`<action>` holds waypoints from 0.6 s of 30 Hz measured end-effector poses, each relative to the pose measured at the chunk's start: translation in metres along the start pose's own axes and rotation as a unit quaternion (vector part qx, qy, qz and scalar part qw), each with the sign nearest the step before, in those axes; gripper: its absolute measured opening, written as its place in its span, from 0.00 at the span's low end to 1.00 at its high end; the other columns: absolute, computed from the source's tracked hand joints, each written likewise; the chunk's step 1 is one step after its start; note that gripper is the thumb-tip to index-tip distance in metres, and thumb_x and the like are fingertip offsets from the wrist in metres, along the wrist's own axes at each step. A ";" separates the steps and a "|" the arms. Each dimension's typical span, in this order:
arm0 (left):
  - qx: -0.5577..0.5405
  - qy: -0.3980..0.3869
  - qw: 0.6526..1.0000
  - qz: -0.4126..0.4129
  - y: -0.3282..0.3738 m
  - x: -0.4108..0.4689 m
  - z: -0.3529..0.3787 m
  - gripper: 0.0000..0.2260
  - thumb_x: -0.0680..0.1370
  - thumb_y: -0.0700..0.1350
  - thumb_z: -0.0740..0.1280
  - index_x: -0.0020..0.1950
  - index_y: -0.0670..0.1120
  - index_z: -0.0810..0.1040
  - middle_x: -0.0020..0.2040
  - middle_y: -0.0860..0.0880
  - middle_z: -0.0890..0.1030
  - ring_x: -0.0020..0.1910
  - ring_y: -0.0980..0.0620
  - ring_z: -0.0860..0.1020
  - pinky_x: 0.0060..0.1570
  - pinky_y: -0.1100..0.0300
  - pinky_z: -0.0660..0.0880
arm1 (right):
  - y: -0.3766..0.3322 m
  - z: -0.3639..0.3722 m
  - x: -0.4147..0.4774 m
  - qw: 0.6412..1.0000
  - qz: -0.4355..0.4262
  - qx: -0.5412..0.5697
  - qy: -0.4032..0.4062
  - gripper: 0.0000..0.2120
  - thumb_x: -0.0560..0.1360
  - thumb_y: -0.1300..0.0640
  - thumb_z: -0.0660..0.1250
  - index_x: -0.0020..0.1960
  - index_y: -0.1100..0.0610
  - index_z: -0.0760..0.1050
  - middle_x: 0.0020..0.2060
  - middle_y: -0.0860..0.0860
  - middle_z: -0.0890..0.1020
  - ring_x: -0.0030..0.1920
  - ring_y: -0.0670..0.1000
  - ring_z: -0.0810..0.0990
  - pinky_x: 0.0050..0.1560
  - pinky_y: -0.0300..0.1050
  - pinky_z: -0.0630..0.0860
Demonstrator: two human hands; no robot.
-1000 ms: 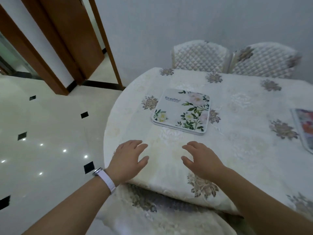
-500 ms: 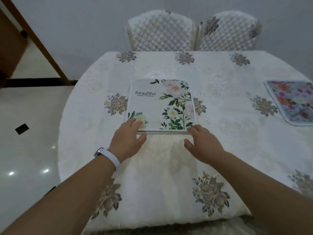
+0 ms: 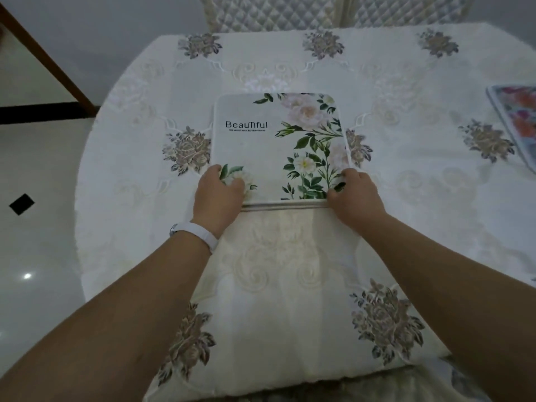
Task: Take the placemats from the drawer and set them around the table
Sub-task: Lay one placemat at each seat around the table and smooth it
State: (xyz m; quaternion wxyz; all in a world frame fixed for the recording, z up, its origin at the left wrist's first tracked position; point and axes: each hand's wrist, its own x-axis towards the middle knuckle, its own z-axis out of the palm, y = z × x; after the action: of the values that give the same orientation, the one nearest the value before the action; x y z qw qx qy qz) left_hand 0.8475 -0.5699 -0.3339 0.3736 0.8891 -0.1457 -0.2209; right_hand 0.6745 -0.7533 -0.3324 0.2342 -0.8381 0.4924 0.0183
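A stack of white floral placemats (image 3: 269, 146), the top one printed "Beautiful", lies in the middle of the round table (image 3: 121, 175) with its cream embroidered cloth. My left hand (image 3: 217, 195), with a white band on the wrist, grips the stack's near left corner. My right hand (image 3: 352, 195) grips the near right corner. Thumbs rest on top and the fingers are hidden under the edge. Another placemat (image 3: 519, 120) with bright coloured flowers lies alone at the table's right side, partly cut off by the frame.
Two quilted white chairs (image 3: 272, 13) stand against the wall at the table's far side. Glossy white floor with black diamond tiles (image 3: 21, 203) lies to the left. A brown door frame (image 3: 49, 62) stands at the far left.
Both hands reached forward from the table's near edge to the stack and closed on its near corners. My view moved closer over the table.
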 end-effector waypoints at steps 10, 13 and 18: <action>-0.033 0.075 0.997 0.007 0.013 -0.004 0.003 0.19 0.76 0.36 0.61 0.68 0.42 0.68 0.54 0.45 0.78 0.50 0.46 0.76 0.46 0.61 0.68 | -0.002 -0.007 0.001 0.981 0.053 0.166 0.084 0.16 0.74 0.66 0.59 0.62 0.61 0.72 0.51 0.57 0.80 0.49 0.57 0.77 0.46 0.43 0.68; -0.030 0.064 0.997 -0.002 0.007 -0.018 0.003 0.15 0.76 0.36 0.61 0.63 0.41 0.73 0.51 0.47 0.77 0.48 0.50 0.73 0.45 0.64 0.66 | 0.001 -0.015 -0.005 0.972 0.098 0.206 0.060 0.14 0.75 0.65 0.62 0.60 0.60 0.73 0.46 0.53 0.78 0.43 0.52 0.75 0.43 0.43 0.69; -0.089 0.035 0.994 -0.048 -0.014 -0.057 0.000 0.16 0.76 0.37 0.65 0.63 0.43 0.72 0.51 0.49 0.75 0.49 0.49 0.75 0.50 0.59 0.72 | 0.014 -0.020 -0.039 0.956 0.141 0.257 -0.002 0.08 0.74 0.63 0.64 0.53 0.61 0.74 0.38 0.52 0.77 0.35 0.48 0.74 0.32 0.41 0.71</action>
State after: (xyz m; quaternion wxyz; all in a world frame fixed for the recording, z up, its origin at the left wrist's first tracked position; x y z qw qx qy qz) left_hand 0.7997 -0.5357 -0.3276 0.4448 0.8656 -0.0692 -0.2193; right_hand 0.6385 -0.7351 -0.3095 0.4377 -0.6718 0.5929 -0.0746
